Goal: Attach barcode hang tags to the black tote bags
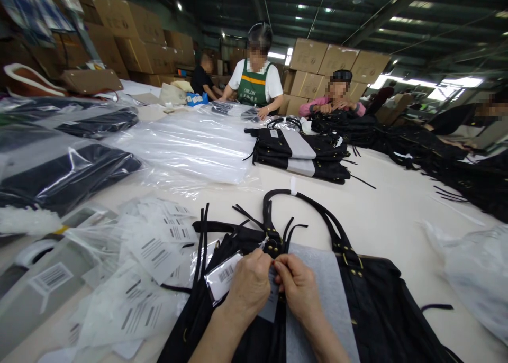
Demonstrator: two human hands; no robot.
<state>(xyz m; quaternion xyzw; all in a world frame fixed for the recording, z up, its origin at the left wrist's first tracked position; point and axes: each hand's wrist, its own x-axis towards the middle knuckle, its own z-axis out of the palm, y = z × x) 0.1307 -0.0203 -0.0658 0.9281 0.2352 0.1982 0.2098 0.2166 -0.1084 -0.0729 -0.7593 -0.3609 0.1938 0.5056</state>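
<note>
A black handbag lies on the table in front of me, its handles standing up and a strip of grey paper across it. Near the base of one handle, my left hand and my right hand meet with pinched fingertips. A grey hang tag hangs between them, its upper end at my right fingertips. What my left fingers pinch is hidden. Beside my left hand lies a white barcode label in clear plastic. A bit of white string shows above the fingers.
Printed clear plastic bags lie left, by a grey barcoded case. Beyond are clear plastic sheets, wrapped black bags and stacked black handbags. A crumpled plastic bag sits right. Several people work across the table.
</note>
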